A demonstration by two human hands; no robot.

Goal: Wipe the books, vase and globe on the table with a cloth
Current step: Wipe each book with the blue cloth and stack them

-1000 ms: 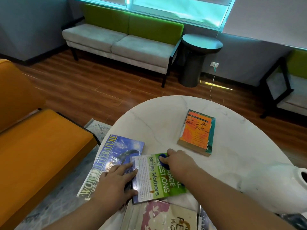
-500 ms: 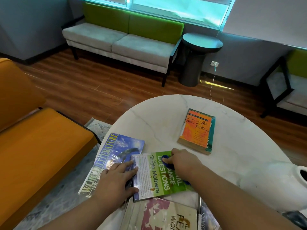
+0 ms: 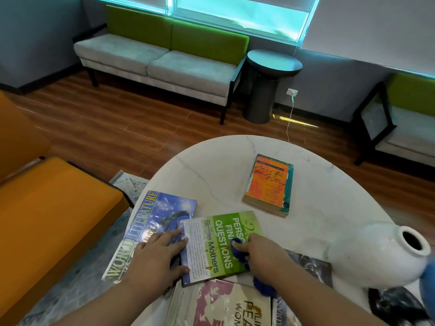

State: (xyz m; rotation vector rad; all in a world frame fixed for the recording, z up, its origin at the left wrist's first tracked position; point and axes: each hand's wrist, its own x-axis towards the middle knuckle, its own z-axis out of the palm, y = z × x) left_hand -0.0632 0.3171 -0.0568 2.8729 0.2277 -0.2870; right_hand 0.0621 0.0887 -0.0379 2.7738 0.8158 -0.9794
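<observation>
Blue cloth [image 3: 237, 251] mostly under right hand [image 3: 266, 253]

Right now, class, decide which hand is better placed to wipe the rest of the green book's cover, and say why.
Right. The right hand grips the blue cloth, pressed on the green book. The left hand rests flat on that book's left edge, holding no cloth, apparently steadying it.

Single Mothers book [image 3: 219, 245] lying on table [image 3: 211, 165] near edge, overlapping World Literature book [image 3: 150, 222] on its left; third book [image 3: 268, 184] lying behind; vase [image 3: 376, 255] sitting right, apart.
</observation>
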